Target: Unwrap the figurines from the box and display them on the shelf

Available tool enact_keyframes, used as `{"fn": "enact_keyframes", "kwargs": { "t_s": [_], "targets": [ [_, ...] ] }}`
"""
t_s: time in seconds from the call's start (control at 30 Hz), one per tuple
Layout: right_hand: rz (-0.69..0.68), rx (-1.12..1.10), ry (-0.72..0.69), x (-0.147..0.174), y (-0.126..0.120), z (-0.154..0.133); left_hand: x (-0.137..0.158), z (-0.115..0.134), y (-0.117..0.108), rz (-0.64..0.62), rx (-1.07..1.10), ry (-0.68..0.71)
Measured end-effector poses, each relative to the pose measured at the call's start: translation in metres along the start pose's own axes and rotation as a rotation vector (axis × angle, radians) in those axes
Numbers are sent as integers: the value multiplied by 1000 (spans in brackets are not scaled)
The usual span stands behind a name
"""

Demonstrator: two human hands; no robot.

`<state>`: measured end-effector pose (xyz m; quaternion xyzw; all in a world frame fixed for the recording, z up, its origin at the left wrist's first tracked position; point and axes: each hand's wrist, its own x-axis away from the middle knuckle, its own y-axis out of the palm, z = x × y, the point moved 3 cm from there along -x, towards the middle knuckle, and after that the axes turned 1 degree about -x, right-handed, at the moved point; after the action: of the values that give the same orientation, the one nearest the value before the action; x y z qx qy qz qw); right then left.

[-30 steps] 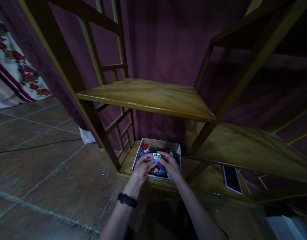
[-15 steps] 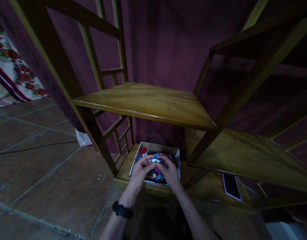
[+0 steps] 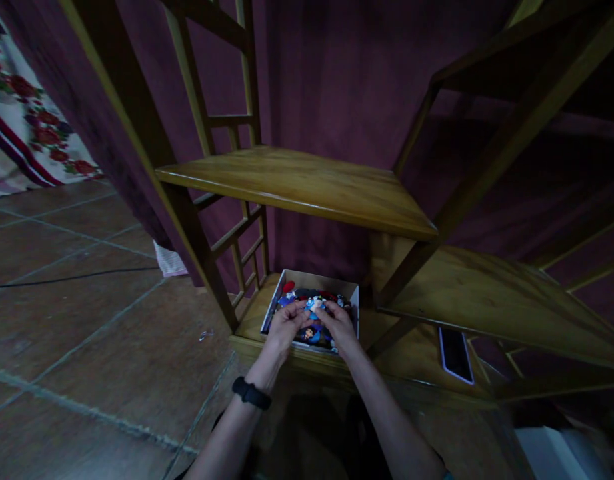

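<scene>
Between the fingertips of both hands is a small blue and white figurine (image 3: 315, 305), held just above an open box. My left hand (image 3: 287, 325) grips it from the left, fingers closed on its edge. My right hand (image 3: 338, 325) pinches it from the right side. Beneath them, the white cardboard box (image 3: 347, 289) holds several small colourful figurines, among them a dark-haired one (image 3: 309, 333) near the front and a red piece (image 3: 288, 287) at the back left. My hands hide part of the contents.
The box stands on the bottom board (image 3: 254, 325) of a wooden shelf unit. A higher shelf board (image 3: 297, 183) hangs over it. To the right lies a phone (image 3: 455, 355); slanted posts rise beside it. A black cable (image 3: 87, 278) crosses the tiled floor at left.
Both hands still hold the figurine, which has been tilted so more of its white front shows. The view has shifted slightly, and more of the box's contents is visible.
</scene>
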<state>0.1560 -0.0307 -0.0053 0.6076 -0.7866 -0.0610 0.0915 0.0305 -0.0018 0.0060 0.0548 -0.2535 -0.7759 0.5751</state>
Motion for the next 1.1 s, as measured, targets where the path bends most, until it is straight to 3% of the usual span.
{"fn": "enact_keyframes", "kwargs": {
  "t_s": [0.43, 0.73, 1.1],
  "targets": [
    [-58, 171, -65, -7, -9, 5, -4, -4, -7, -29, 2, -31],
    [-10, -106, -26, 2, -2, 5, -6, -9, -8, 46, 166, -141],
    [0, -72, -1, -3, -9, 7, -8, -5, -5, 4, 95, -175]
  ]
}}
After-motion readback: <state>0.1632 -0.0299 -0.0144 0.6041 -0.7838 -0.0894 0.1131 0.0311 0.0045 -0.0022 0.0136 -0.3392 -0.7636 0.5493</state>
